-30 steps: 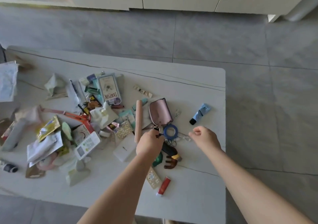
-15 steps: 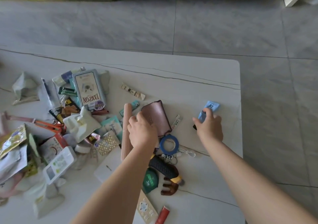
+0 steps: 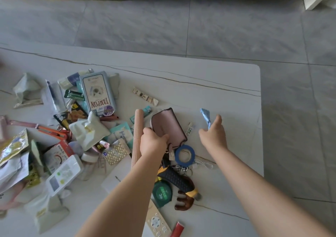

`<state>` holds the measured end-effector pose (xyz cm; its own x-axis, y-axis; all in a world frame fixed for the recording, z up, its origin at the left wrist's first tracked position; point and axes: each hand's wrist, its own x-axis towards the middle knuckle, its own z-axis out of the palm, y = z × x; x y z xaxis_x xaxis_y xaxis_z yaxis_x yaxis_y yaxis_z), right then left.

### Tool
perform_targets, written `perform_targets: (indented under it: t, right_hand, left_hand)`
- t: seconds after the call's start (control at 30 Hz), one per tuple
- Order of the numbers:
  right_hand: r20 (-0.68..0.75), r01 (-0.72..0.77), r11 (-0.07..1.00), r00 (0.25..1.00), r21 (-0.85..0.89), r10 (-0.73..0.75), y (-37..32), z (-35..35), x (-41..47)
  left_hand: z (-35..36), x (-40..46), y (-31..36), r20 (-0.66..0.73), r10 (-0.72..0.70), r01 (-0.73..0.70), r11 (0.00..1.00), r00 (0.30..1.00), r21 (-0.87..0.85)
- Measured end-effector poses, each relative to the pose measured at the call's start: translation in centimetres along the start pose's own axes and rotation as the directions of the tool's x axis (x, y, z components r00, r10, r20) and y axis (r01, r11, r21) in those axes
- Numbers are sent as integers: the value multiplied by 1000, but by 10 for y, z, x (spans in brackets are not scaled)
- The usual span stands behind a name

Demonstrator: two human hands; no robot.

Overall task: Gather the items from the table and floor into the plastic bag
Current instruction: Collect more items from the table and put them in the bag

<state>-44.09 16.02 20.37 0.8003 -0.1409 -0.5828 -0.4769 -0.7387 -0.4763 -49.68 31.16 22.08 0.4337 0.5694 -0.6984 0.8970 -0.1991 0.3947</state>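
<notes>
Two hands are busy at the middle of the table (image 3: 181, 76). The left hand (image 3: 153, 142) has its fingers curled round the near edge of the pink pouch (image 3: 168, 127), which lies between the ribbed pink roll (image 3: 137, 136) on its left and the blue tape ring (image 3: 185, 154) just near it. The right hand (image 3: 213, 134) pinches the small blue tube (image 3: 205, 116), lifted off the surface, to the right of the pouch. The plastic bag itself I cannot find in the view.

I judge the pouch to be soft and light, so a hold on its stiffer edge is good. The tube looks squeezable and smooth; holding its body seems safer than holding its thin crimped end. Farther left lies a big heap of sachets, with a tampon box (image 3: 97, 91), all probably light and a little slippery.
</notes>
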Motion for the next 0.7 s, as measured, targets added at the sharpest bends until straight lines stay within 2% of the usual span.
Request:
perform_targets:
  t: [0.37,0.47,0.53,0.6,0.7]
  right_hand:
    - [-58,-52,993,997,-102,46,-20,45,-11]
    - [-41,-109,994,993,23,110,-25,42,-7]
    - [-6,-78,988,997,132,79,-30,33,-8]
    - [63,-55,967,997,251,40,-37,22,-16]
    - [226,-106,884,974,455,1,-52,4,-36]
  left_hand:
    - [-10,1,-18,-1,126,-126,992,992,-26]
    - [-15,-3,-17,-22,150,-151,988,988,-40]
    - [-20,-6,-17,-52,184,-185,983,981,-8]
    - [-28,-13,-14,-40,195,-197,978,980,-66]
    - [-47,-25,-11,-11,158,-158,969,987,-188]
